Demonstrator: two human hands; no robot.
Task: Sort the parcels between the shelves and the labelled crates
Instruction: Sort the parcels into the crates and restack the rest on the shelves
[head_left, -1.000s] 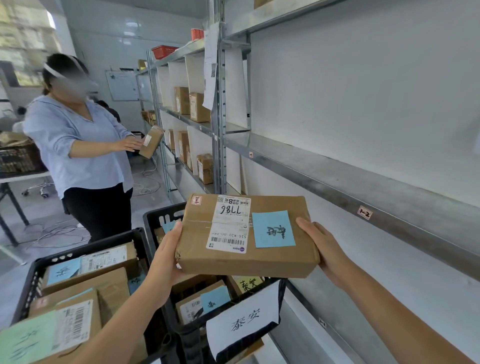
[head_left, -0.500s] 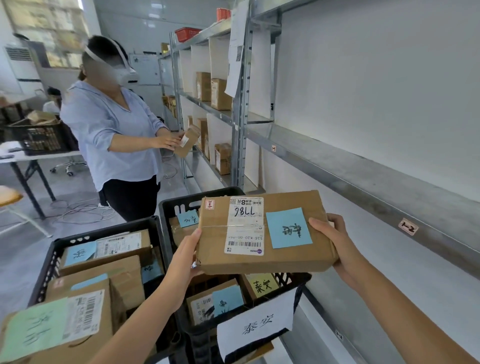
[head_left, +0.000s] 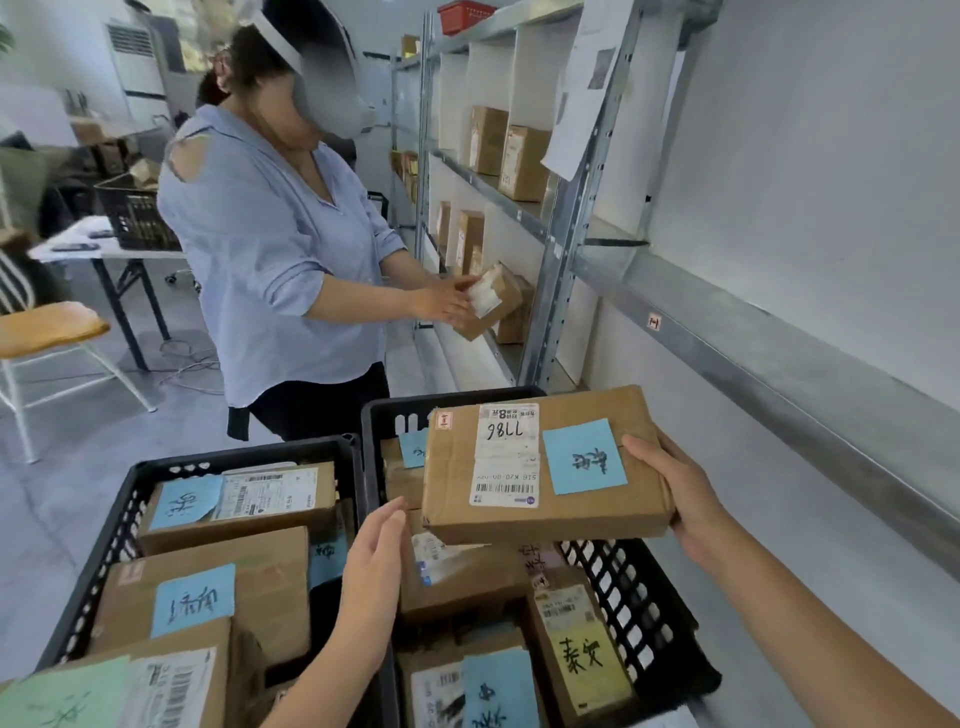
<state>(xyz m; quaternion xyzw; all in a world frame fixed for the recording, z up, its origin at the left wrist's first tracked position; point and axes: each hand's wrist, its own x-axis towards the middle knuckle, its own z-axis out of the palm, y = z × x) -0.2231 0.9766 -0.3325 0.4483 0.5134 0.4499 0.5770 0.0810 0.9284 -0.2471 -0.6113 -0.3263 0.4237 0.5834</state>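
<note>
Head view: my right hand (head_left: 680, 499) grips the right end of the brown parcel (head_left: 545, 519), thumb on top, holding it above the right one of 2 black crates (head_left: 623, 587). My left hand (head_left: 371, 561) is open with straight fingers, just beside the parcel's left end.

The grey metal rack (head_left: 563, 249) carries upright brown boxes (head_left: 524, 166) between white dividers (head_left: 537, 78); its near shelf (head_left: 769, 353) bears a small tag (head_left: 654, 322) on the front edge; 2 black crates (head_left: 244, 451), side by side, hold brown parcels (head_left: 270, 582) with blue notes (head_left: 193, 600); a far table (head_left: 67, 252) carries another black crate (head_left: 137, 221).
</note>
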